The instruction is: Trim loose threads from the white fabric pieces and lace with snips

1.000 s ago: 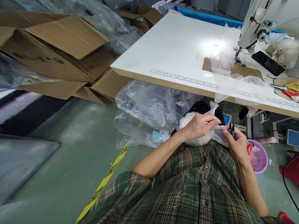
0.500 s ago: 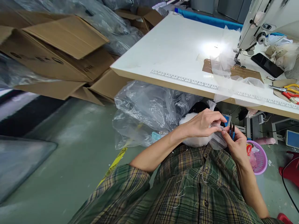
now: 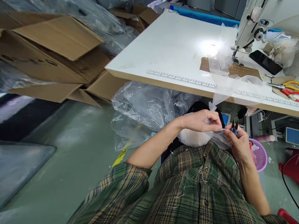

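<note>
My left hand (image 3: 202, 120) pinches sheer white fabric (image 3: 198, 137) bunched in my lap, below the table's front edge. My right hand (image 3: 238, 143) is closed around small thread snips (image 3: 234, 127), whose dark tips point up, and its fingertips also pinch the fabric right beside my left fingers. A strip of the same sheer fabric (image 3: 224, 90) runs up over the table edge toward the white sewing machine (image 3: 257, 21). My green plaid shirt fills the lower part of the view.
The white sewing table (image 3: 168, 53) carries printed rulers, brown card pieces (image 3: 243, 71), a black phone (image 3: 265, 61) and yellow and red scissors (image 3: 288, 88). Clear plastic bags (image 3: 144, 109) lie under it. Cardboard boxes (image 3: 51, 53) stand left, a purple basket (image 3: 259, 155) right.
Both hands have shifted the fabric slightly between the fingers, and the left hand has risen a little. The camera has drifted a bit to the right.
</note>
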`<move>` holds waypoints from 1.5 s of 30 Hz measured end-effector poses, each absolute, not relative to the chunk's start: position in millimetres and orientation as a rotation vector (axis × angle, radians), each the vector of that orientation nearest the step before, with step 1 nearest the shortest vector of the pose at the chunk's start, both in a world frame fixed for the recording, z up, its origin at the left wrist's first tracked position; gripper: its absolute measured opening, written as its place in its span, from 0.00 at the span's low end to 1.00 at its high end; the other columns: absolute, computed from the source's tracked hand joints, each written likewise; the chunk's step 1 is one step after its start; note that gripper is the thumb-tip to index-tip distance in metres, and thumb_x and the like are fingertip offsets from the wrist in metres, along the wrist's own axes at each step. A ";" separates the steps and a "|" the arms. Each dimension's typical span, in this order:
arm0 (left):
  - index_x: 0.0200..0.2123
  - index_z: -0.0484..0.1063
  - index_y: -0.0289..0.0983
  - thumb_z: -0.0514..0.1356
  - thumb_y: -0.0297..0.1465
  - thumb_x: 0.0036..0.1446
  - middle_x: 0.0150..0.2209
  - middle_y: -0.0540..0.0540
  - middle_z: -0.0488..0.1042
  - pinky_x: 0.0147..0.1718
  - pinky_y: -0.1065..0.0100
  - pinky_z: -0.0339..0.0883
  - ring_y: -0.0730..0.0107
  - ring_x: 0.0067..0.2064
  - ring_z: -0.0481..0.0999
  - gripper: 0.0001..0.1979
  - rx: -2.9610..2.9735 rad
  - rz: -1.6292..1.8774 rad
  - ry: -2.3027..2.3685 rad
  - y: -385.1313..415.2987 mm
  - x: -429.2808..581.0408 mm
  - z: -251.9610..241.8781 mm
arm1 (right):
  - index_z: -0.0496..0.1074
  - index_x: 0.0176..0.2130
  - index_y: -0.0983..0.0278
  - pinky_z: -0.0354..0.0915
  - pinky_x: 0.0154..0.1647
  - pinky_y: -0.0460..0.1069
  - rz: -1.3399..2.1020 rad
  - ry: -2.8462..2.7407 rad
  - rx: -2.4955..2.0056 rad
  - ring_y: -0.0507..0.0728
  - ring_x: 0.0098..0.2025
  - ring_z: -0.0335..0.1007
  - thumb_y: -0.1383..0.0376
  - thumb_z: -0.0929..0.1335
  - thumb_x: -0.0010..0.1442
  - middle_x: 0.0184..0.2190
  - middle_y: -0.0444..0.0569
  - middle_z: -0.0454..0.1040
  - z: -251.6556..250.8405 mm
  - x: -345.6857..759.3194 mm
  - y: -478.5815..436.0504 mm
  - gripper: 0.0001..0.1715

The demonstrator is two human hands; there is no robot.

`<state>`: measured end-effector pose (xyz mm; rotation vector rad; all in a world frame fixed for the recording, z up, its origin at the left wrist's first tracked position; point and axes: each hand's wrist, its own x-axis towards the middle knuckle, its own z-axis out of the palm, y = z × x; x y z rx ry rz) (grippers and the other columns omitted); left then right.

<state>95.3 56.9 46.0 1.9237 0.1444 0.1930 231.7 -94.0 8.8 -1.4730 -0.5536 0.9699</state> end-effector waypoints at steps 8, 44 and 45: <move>0.33 0.82 0.35 0.67 0.33 0.53 0.29 0.49 0.72 0.32 0.71 0.62 0.76 0.30 0.66 0.07 1.904 0.276 0.263 54.5 98.4 39.0 | 0.74 0.30 0.63 0.50 0.22 0.44 1.005 -0.521 -1.456 0.47 0.21 0.52 0.52 0.77 0.40 0.19 0.38 0.64 9.5 232.0 -93.5 0.21; 0.25 0.75 0.34 0.60 0.32 0.49 0.25 0.50 0.73 0.29 0.72 0.59 0.75 0.29 0.68 0.07 1.855 0.135 0.484 43.0 95.6 52.3 | 0.60 0.22 0.59 0.46 0.22 0.47 0.510 -1.342 -1.900 0.51 0.21 0.46 0.43 0.58 0.65 0.17 0.41 0.58 20.7 229.3 -98.8 0.29; 0.25 0.75 0.34 0.60 0.32 0.49 0.25 0.50 0.73 0.29 0.72 0.59 0.75 0.29 0.68 0.07 1.856 0.129 0.478 42.8 95.7 52.1 | 0.59 0.22 0.59 0.46 0.22 0.48 0.548 -1.317 -1.895 0.51 0.21 0.45 0.43 0.58 0.64 0.16 0.40 0.57 19.3 229.2 -99.1 0.30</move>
